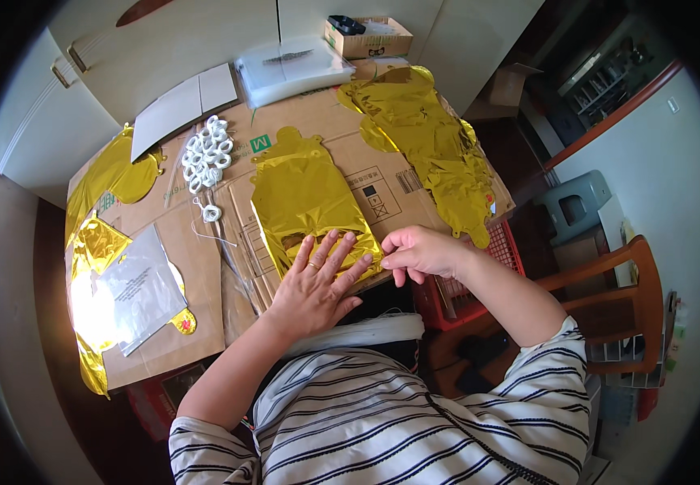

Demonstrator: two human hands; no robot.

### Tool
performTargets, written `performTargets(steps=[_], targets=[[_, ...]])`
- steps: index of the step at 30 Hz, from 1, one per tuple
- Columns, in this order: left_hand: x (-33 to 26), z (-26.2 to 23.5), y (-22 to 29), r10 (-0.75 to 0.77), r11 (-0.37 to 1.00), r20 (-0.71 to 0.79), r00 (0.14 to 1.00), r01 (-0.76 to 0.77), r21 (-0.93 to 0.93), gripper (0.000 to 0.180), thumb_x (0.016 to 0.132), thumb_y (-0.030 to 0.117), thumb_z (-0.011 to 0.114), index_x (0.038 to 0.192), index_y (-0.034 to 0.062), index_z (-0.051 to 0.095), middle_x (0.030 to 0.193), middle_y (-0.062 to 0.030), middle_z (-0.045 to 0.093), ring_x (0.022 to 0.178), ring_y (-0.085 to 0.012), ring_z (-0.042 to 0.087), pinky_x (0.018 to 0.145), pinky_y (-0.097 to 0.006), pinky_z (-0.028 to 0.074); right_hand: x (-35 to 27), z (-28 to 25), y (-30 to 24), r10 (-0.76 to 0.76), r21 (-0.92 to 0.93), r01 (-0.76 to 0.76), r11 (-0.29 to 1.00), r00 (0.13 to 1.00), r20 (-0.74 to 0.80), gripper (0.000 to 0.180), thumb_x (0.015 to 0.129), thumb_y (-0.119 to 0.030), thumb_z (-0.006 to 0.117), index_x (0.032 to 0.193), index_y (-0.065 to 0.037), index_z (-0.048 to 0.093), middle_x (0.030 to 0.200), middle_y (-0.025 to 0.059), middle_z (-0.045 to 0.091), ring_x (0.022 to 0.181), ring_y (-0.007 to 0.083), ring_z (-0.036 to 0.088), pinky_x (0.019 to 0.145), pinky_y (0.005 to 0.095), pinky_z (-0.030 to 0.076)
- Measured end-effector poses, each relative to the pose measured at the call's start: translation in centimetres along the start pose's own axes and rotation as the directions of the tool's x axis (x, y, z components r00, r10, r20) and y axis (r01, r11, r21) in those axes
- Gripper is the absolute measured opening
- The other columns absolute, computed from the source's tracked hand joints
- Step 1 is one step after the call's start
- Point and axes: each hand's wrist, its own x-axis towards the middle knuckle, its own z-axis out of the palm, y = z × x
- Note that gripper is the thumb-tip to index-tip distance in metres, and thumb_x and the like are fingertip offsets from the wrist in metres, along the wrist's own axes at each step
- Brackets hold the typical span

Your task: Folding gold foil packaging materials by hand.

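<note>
A flat gold foil balloon [305, 194] lies on the cardboard in front of me, its lower end creased and folded over near the table's front edge. My left hand [309, 295] rests on that folded end, palm down with the fingers spread, a ring on one finger. At the balloon's lower right corner, my right hand [421, 255] has its thumb and forefinger pinched on the foil edge, other fingers curled. More crumpled gold foil balloons [422, 129] are spread at the right. Another gold foil balloon [103, 182] lies at the left, partly under a grey board.
Several small coils of white ribbon [207, 153] sit left of the middle balloon. A clear plastic bag [139, 287] lies at the left. Farther back are a grey board [184, 105], a stack of clear bags [293, 73] and a small carton [378, 42]. A red basket [447, 311] stands below the right edge.
</note>
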Motion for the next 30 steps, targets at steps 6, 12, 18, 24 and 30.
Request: performTargets(steps=[6, 12, 18, 24, 30], targets=[[0.0, 0.1, -0.1, 0.003, 1.0, 0.0, 1.0, -0.003, -0.012, 0.068, 0.1, 0.056, 0.053, 0.159, 0.0243, 0.04, 0.167, -0.0152, 0.029, 0.156, -0.0365, 0.022, 0.126, -0.056, 0.012, 0.4, -0.2, -0.1, 0.034, -0.183, -0.034, 0.983, 0.999, -0.004, 0.015, 0.096, -0.015, 0.067, 0.095, 0.0, 0.065, 0.07, 0.0089, 0.07, 0.048, 0.0074, 0.055, 0.044, 0.0213, 0.042], [0.0, 0.3, -0.1, -0.002, 1.0, 0.008, 1.0, 0.002, -0.014, 0.069, 0.1, 0.056, 0.053, 0.159, 0.025, 0.039, 0.167, -0.0151, 0.028, 0.156, -0.0369, 0.022, 0.126, -0.057, 0.011, 0.4, 0.1, -0.3, 0.04, -0.266, -0.049, 0.963, 0.998, -0.04, 0.017, 0.096, -0.016, 0.069, 0.09, 0.0, 0.065, 0.071, 0.0081, 0.07, 0.05, 0.0083, 0.058, 0.045, 0.022, 0.043], [0.0, 0.4, -0.1, -0.007, 1.0, 0.016, 1.0, 0.007, -0.015, 0.069, 0.1, 0.056, 0.052, 0.16, 0.0258, 0.037, 0.167, -0.0152, 0.028, 0.155, -0.0371, 0.022, 0.125, -0.058, 0.011, -0.7, 0.7, 0.1, 0.007, -0.179, -0.036, 0.983, 0.986, -0.164, 0.018, 0.097, -0.017, 0.069, 0.097, 0.002, 0.068, 0.078, 0.0089, 0.073, 0.054, 0.0099, 0.062, 0.049, 0.0233, 0.046], [0.1, 0.3, -0.1, -0.012, 1.0, 0.041, 0.999, 0.012, -0.005, 0.069, 0.101, 0.057, 0.05, 0.16, 0.0261, 0.037, 0.167, -0.0153, 0.028, 0.156, -0.0372, 0.022, 0.125, -0.058, 0.01, -1.0, 1.0, 0.1, -0.031, -0.226, -0.012, 0.974, 0.982, -0.187, 0.019, 0.096, -0.017, 0.069, 0.098, 0.003, 0.069, 0.076, 0.009, 0.073, 0.053, 0.0104, 0.062, 0.049, 0.0241, 0.047], [0.1, 0.4, -0.1, -0.012, 1.0, 0.039, 0.999, 0.012, 0.006, 0.068, 0.101, 0.058, 0.049, 0.161, 0.0271, 0.036, 0.167, -0.0149, 0.029, 0.156, -0.0371, 0.021, 0.125, -0.059, 0.01, -0.7, 1.0, 0.0, -0.026, -0.307, -0.041, 0.951, 0.977, -0.211, 0.019, 0.094, -0.017, 0.069, 0.093, 0.002, 0.069, 0.071, 0.0071, 0.07, 0.052, 0.0099, 0.061, 0.047, 0.025, 0.047]])
